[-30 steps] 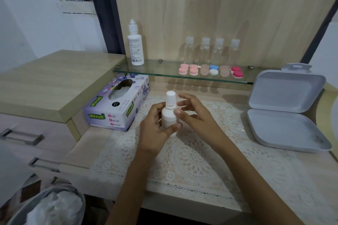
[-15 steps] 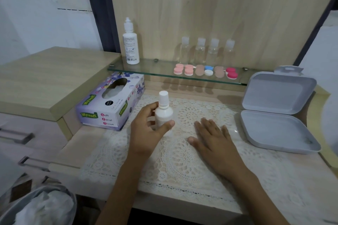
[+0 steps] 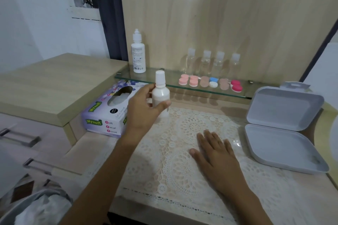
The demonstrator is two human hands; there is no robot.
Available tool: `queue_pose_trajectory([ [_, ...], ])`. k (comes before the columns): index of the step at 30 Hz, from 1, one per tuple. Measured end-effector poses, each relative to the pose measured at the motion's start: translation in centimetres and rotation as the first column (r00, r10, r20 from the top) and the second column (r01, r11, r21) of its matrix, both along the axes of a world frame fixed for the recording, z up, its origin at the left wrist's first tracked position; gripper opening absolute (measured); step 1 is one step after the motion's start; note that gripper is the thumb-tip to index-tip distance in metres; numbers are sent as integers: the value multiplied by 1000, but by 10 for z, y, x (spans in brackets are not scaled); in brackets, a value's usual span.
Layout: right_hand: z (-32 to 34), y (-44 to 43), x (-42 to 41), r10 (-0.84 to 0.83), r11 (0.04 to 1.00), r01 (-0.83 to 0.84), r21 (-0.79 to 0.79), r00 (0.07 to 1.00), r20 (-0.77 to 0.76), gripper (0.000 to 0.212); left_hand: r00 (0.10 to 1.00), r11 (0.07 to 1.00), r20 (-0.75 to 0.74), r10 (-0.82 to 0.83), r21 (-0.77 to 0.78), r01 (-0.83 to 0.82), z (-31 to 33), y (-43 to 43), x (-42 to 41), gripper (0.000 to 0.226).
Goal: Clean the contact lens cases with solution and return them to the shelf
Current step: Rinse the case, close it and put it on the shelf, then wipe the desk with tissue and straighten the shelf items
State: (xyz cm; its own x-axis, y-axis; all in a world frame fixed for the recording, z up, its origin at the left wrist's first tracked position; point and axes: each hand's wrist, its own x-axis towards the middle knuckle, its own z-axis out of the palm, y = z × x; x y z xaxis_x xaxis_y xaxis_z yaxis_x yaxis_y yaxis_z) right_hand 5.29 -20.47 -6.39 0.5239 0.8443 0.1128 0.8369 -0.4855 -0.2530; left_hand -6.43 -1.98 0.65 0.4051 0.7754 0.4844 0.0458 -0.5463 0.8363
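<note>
My left hand (image 3: 144,109) grips a small white capped solution bottle (image 3: 160,93) and holds it upright above the lace mat, just in front of the glass shelf (image 3: 164,80). My right hand (image 3: 215,153) lies flat, fingers straight, on the lace mat (image 3: 182,170). Several contact lens cases (image 3: 210,82) in pink, tan, blue-white and red stand in a row on the shelf. A taller white solution bottle (image 3: 138,53) stands at the shelf's left end.
Several small clear bottles (image 3: 213,62) line the wall behind the cases. A tissue box (image 3: 108,115) sits left of the mat and an open grey plastic box (image 3: 281,128) to the right. A bin with crumpled tissue (image 3: 38,208) is at the lower left.
My right hand let go of the bottle and came down flat on the mat. My left hand has lifted the bottle up toward the shelf.
</note>
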Motion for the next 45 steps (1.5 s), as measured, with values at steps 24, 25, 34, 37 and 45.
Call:
queue_pose_trajectory([
  [24, 4, 8, 4, -26, 999, 26, -30, 1000, -12, 120, 972, 995, -228, 57, 95, -36, 65, 106, 89, 53],
  [25, 4, 8, 4, -28, 999, 27, -33, 1000, -12, 121, 971, 995, -232, 56, 94, -35, 64, 106, 90, 53],
  [34, 4, 8, 4, -24, 1000, 24, -16, 1000, -19, 119, 964, 990, -254, 80, 130, -48, 58, 108, 90, 56],
  [37, 3, 7, 3, -25, 1000, 24, -6, 999, -22, 118, 944, 990, -321, 74, 136, -31, 57, 109, 88, 60],
  [45, 0, 6, 4, -14, 1000, 14, 27, 1000, -28, 115, 883, 960, -408, 230, 244, -138, 60, 128, 21, 26],
])
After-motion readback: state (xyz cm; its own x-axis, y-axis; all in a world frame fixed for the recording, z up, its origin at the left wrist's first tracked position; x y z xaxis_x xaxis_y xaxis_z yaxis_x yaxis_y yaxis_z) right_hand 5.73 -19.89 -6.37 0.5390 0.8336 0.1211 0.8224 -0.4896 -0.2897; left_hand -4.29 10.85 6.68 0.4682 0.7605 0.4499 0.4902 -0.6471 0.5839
